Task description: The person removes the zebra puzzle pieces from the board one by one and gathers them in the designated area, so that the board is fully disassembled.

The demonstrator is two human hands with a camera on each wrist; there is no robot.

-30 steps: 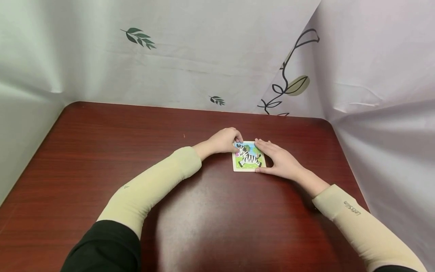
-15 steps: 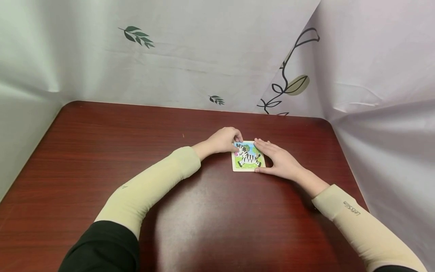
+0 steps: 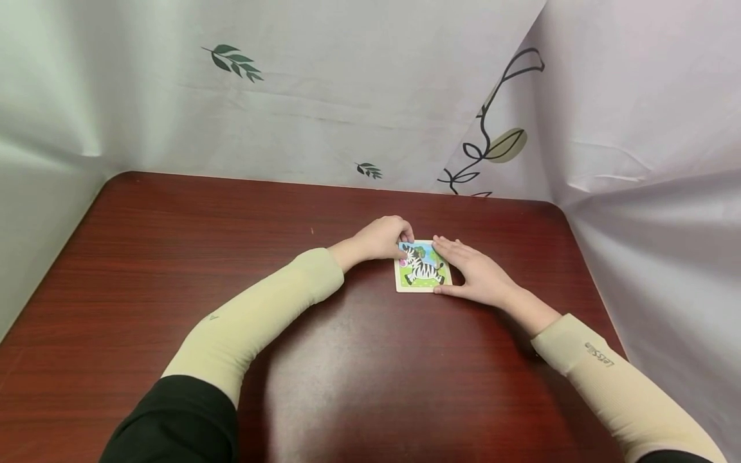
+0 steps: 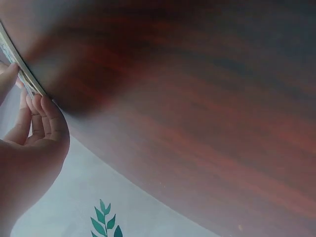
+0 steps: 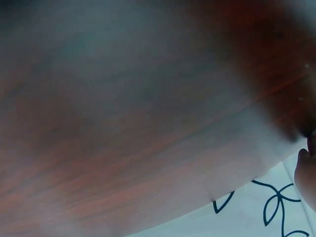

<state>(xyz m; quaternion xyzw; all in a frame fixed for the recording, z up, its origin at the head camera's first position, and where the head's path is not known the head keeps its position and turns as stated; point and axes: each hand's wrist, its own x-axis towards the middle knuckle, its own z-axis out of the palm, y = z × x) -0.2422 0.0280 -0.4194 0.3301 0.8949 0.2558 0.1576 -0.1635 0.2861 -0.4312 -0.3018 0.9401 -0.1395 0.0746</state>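
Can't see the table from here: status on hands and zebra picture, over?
Left hand grips upper left corner of zebra picture. Right hand spread along its right side. Face up, only hands overlapping.

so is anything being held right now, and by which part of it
The zebra picture board: in the head view, the left grip holds its upper-left corner; the right grip spans its right side.

Head view: moderately bright; diffuse glare lies on the worktop (image 3: pixel 359 379), soft shadows beside the sleeves (image 3: pixel 266 305). Wrist views: dimmer, hazy, low in contrast; worktop grain is blurred, with soft-edged dark shadow upper left and upper right respectively.
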